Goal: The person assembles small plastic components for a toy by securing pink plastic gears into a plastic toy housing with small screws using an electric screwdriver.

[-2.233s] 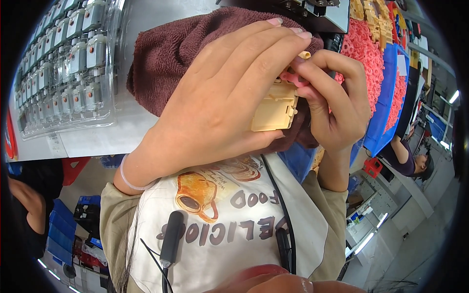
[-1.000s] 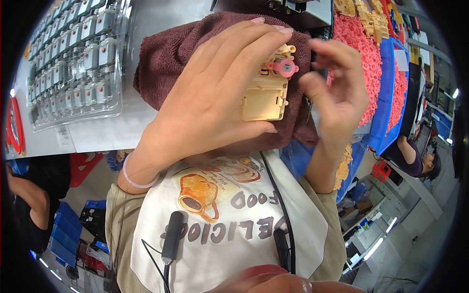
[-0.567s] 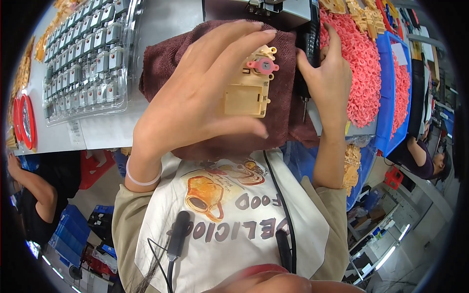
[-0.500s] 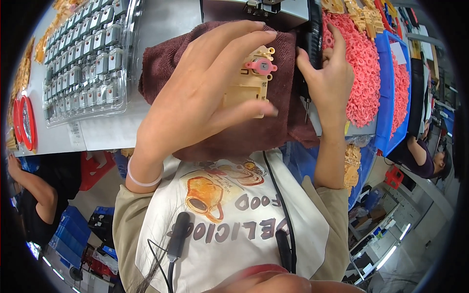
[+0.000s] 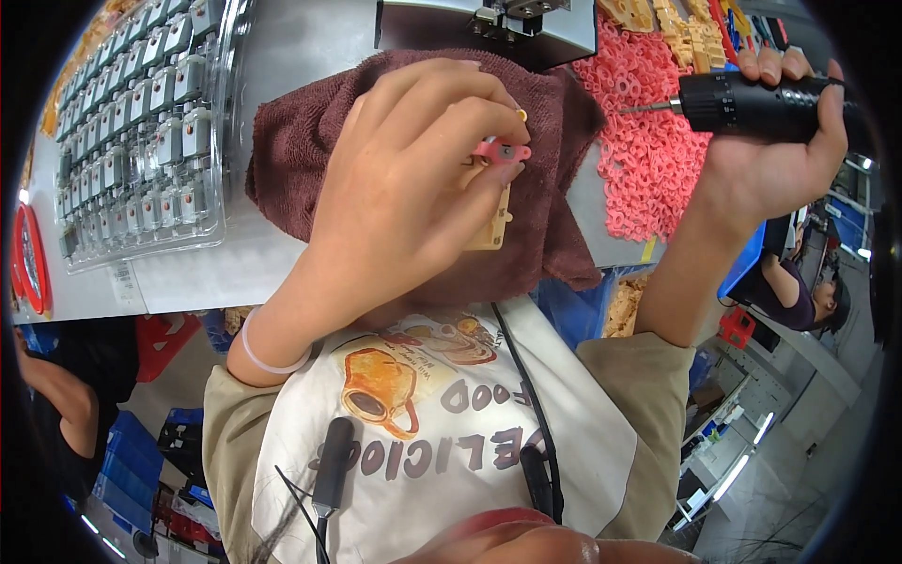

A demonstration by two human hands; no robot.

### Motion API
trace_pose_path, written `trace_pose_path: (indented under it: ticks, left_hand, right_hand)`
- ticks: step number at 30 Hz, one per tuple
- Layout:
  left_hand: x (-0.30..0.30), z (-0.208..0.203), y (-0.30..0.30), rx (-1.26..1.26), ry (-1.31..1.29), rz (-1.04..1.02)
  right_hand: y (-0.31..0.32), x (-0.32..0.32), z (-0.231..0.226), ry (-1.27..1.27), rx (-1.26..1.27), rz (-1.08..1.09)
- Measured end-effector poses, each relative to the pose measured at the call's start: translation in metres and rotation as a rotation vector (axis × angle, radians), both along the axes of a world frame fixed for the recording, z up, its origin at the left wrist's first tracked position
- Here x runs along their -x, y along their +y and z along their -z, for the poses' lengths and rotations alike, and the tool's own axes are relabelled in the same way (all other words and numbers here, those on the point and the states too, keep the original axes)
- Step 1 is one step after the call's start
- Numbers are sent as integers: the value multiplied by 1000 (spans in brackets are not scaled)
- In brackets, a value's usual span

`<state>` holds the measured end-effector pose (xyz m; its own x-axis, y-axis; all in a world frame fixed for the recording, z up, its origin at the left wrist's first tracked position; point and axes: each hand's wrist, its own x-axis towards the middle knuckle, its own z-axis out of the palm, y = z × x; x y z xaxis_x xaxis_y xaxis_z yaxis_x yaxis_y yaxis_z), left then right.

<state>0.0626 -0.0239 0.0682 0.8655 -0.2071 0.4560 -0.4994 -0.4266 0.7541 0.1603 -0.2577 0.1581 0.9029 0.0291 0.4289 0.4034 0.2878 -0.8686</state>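
Housing point(image 5: 490, 228), beige plastic, pink cap point(image 5: 501, 150) on top: held in left hand point(image 5: 404, 202), fingers wrapped tight around it, above brown towel point(image 5: 310, 141) on bench. Right hand point(image 5: 775, 155) raised well apart to the right, fist closed on black driver point(image 5: 761, 103), bit pointing left. Pink rings point(image 5: 648, 141) heaped behind. Clear tray point(image 5: 141, 122) of small motors at left.
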Motion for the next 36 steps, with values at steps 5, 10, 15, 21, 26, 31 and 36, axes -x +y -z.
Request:
trace_pose_path:
  ticks: [5,10,15,21,26,31,36]
  left_hand:
    - [3,0,-7,9,-5,-68]
    - [2,3,-5,60,5,-58]
    - [3,4,-10,101,22,-78]
    - [4,3,-9,111,24,-102]
    - [6,3,-9,129,24,-106]
    - [7,3,-10,120,20,-90]
    - [7,4,-10,98,-8,-101]
  right_hand:
    - [-9,-19,3,6,44,47]
    - [26,-22,15,5,106,89]
    - [38,-28,18,-5,180,135]
    - [78,-23,21,-62,258,192]
    - [112,-14,14,-149,298,235]
    - [138,-6,12,-228,330,295]
    - [134,-11,11,-346,393,299]
